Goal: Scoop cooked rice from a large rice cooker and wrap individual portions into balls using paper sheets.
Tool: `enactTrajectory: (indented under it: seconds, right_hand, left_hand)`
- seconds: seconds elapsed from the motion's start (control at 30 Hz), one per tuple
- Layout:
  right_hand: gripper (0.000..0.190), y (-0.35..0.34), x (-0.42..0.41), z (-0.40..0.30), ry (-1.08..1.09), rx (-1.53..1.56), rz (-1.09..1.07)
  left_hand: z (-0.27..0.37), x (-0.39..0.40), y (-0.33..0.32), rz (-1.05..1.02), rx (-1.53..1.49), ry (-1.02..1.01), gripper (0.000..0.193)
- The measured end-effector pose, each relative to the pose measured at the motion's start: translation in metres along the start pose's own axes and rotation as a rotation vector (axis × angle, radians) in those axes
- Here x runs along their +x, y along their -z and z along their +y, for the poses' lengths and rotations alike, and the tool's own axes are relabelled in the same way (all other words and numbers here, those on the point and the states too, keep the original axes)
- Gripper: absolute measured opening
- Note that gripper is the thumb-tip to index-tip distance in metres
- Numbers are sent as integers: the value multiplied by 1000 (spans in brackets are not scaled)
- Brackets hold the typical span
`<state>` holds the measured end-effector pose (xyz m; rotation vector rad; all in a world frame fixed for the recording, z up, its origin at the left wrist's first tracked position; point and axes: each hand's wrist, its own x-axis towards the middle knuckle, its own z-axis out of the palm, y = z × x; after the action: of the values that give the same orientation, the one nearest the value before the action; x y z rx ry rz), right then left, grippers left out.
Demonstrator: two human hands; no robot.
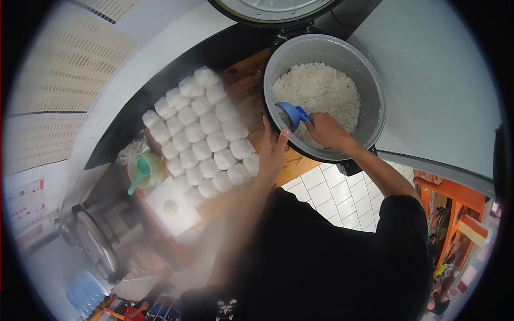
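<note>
In my right hand [327, 130] is the handle of a blue plastic scoop [290, 115]. The scoop's bowl is tilted against the left inner wall of a large rice cooker pot [371, 88], and it seems to hold some rice. Cooked white rice [321, 86] covers the bottom of the pot. My left hand [275, 146] rests against the cooker's near left outer side, fingers apart and thumb close to the rim. Left of it, rows of white wrapped bundles [200, 150] stand packed together on a wooden table [297, 162].
White paper sheets [176, 216] with a round pale spot lie near the bundles. A clear container [156, 164] holds a green scoop [141, 172]. Another lidded cooker [96, 236] stands lower left. The big cooker's raised lid [277, 10] is behind it. Steam blurs the left side.
</note>
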<state>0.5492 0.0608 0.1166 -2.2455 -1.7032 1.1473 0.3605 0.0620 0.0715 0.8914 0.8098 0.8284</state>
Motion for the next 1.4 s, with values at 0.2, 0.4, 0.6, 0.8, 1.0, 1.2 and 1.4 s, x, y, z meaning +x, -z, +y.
enactTrajectory:
  seconds: [0.2,0.4,0.6,0.8,1.0,1.2,1.4]
  right_hand:
    - [35,30,-3,9,37,105,-77]
    - [35,52,16,45,-55,527,-422]
    - [33,51,62,91,-21,179,-427]
    - [25,17,88,65,249,-765,303]
    - [31,-9,13,-134,501,221,568]
    - [25,-259,11,-262,718,576,-108]
    - [22,-501,66,-345,829,237,-86]
  left_hand:
    - [-5,1,5,18,-45,5,83]
    - [12,-4,-9,2,-28,13,80]
    - [11,-11,28,30,-43,122,77]
    - [-14,-99,137,23,251,242,48]
    - [-39,-218,240,233,635,357,42]
    - [-49,-313,303,263,743,436,49]
    - [-64,-420,384,443,711,331,50]
